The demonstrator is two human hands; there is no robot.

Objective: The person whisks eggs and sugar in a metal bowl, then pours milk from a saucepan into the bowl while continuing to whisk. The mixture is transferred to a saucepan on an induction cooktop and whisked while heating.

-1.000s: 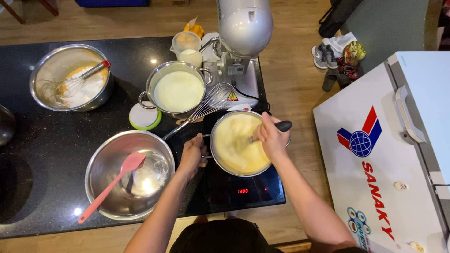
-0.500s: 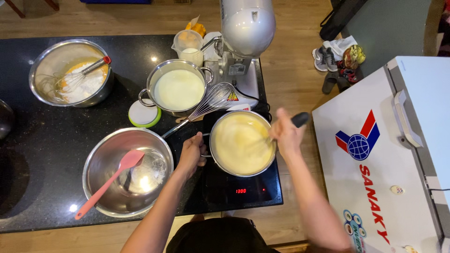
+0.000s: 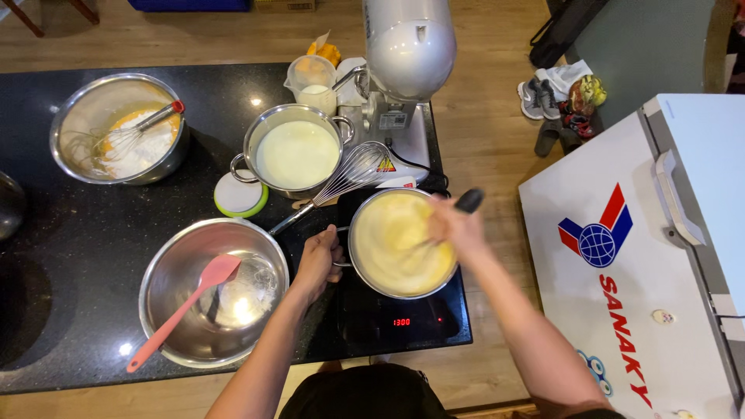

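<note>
A steel pot of pale yellow cream sits on a black induction cooker with a red display. My left hand grips the pot's left handle. My right hand, blurred with motion, holds a black-handled whisk whose wires dip into the cream. A second, larger whisk lies across the gap between this pot and the milk pot behind it.
On the black counter: a steel bowl with a pink spatula, a bowl with batter and a whisk, a green-rimmed lid, a stand mixer. A white chest freezer stands at the right; shoes lie on the floor.
My right hand has kept stirring, swinging the whisk handle to the right and back over the pot's right rim. My left hand stays on the pot's handle.
</note>
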